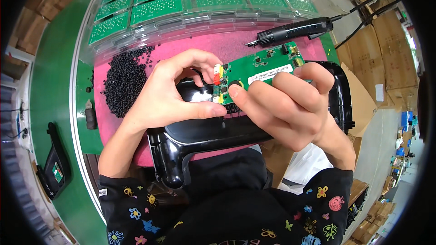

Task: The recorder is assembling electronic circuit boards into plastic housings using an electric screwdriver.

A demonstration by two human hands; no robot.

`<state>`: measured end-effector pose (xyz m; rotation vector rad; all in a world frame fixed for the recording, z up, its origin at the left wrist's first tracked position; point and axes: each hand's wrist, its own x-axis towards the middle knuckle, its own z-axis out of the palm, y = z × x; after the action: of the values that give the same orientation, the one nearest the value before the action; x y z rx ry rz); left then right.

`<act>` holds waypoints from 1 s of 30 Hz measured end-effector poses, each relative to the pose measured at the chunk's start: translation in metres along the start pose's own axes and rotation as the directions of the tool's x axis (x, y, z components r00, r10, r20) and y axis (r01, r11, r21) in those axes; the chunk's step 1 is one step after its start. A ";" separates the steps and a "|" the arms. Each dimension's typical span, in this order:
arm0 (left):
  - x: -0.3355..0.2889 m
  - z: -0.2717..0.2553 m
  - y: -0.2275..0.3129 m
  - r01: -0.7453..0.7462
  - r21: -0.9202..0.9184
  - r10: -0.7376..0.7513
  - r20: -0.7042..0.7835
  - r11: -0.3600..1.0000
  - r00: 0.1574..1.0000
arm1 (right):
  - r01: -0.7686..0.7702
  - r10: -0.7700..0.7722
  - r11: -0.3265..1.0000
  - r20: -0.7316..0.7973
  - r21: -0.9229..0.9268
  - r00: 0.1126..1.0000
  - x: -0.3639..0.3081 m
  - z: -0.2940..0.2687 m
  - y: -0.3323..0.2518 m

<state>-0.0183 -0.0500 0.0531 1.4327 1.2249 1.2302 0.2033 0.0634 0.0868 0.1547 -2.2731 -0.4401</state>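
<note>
Above a glossy black plastic housing (204,138), I hold a green circuit board (247,66) tilted, with a white label, small components and a red-white-yellow connector block at its left end. My left hand (156,93) grips that left end, thumb at the near corner and fingers curved around the connectors. My right hand (290,104) is closed at the board's near side, its thumb tip pressed by a small round black part. The right fingers' undersides and the board's near right edge are hidden. The housing lies across my lap side of the pink mat (177,47).
A black electric screwdriver (295,31) with a cord lies beyond the board. At the left is a heap of small black screw-like pieces (122,81). Clear plastic trays (218,20) of green boards stand at the back. Another black housing (54,163) sits far left; cardboard boxes (381,54) are right.
</note>
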 end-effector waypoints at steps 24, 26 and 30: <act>-0.005 0.005 0.013 -0.194 0.503 -0.036 0.410 0.842 0.911 | -0.897 0.396 -0.104 0.845 0.431 0.360 -0.063 -0.055 -0.009; -0.005 0.004 0.015 -0.107 0.589 -0.114 0.326 0.801 0.939 | -0.882 0.399 -0.042 0.817 0.470 0.416 -0.064 -0.048 -0.005; -0.005 0.001 0.015 -0.073 0.689 -0.169 0.277 0.721 0.946 | -0.880 0.409 0.267 0.781 0.393 0.472 -0.066 -0.031 0.001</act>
<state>-0.0150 -0.0568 0.0665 2.0252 1.5548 0.4388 0.2710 0.0722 0.0604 -0.6554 -2.6084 1.2044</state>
